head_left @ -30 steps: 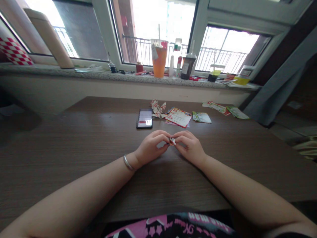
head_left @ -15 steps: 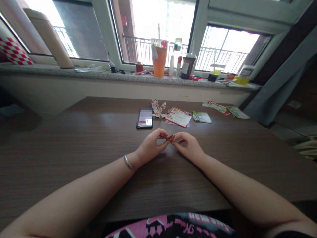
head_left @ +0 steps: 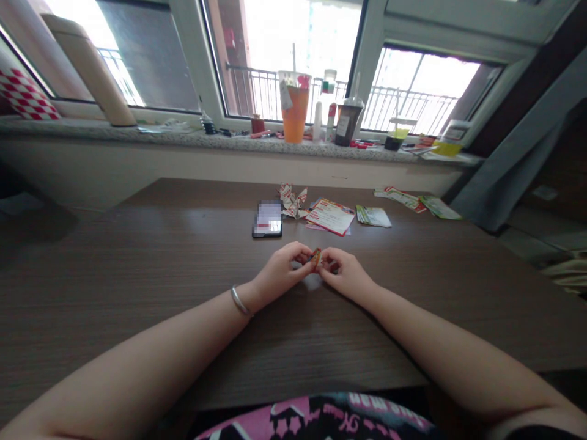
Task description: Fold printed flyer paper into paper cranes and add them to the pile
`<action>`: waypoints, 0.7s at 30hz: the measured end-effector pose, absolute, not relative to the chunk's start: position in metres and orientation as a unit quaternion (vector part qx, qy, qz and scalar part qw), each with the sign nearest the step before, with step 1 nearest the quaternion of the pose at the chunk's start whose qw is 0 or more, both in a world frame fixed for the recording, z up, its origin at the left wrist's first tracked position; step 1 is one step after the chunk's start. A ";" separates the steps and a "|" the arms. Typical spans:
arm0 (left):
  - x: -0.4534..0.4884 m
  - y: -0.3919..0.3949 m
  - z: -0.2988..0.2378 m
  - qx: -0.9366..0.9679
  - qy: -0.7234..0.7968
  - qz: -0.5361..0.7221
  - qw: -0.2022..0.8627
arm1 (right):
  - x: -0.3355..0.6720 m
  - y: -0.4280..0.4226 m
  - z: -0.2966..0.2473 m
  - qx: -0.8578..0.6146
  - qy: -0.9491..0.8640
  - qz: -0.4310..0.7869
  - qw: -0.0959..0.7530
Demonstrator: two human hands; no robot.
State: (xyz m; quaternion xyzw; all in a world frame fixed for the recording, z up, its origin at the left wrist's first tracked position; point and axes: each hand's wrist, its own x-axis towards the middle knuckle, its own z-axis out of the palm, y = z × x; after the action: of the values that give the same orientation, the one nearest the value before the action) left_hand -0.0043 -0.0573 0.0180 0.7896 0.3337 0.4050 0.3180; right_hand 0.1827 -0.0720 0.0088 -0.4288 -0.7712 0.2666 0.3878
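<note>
My left hand [head_left: 280, 275] and my right hand [head_left: 345, 272] meet over the middle of the dark wooden table [head_left: 137, 269]. Both pinch a small folded piece of printed paper [head_left: 316, 256], red and white, held just above the tabletop between my fingertips. Most of the paper is hidden by my fingers. A silver bangle [head_left: 239, 301] circles my left wrist.
Behind my hands lie a phone [head_left: 267, 220], a folded paper figure [head_left: 293, 201], a red-and-white leaflet [head_left: 331, 216] and further leaflets [head_left: 373, 216] to the right. The windowsill [head_left: 183, 139] carries an orange drink cup [head_left: 295, 107], a dark drink cup [head_left: 346, 123], bottles and small items.
My hands have shifted slightly away from me and drawn closer together. The small paper has turned between my fingers and now stands narrower.
</note>
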 end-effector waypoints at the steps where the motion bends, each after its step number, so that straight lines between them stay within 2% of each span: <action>1: -0.004 -0.058 0.019 0.791 0.340 0.400 0.315 | 0.183 -0.072 0.009 -0.429 -0.772 0.272 0.381; 7: -0.004 -0.059 0.022 0.790 0.358 0.385 0.317 | 0.183 -0.072 0.011 -0.440 -0.760 0.304 0.370; 12: -0.003 -0.059 0.019 0.780 0.354 0.379 0.350 | 0.183 -0.073 0.012 -0.435 -0.775 0.290 0.355; 18: -0.004 -0.060 0.021 0.792 0.344 0.387 0.322 | 0.185 -0.073 0.015 -0.447 -0.778 0.264 0.355; 21: -0.003 -0.060 0.022 0.784 0.343 0.386 0.345 | 0.185 -0.074 0.017 -0.435 -0.793 0.239 0.353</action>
State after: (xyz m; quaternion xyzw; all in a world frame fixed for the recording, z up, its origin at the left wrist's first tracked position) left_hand -0.0032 -0.0603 0.0218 0.7840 0.3429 0.3858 0.3448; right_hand 0.1847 -0.0737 0.0168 -0.4353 -0.7927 0.2392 0.3535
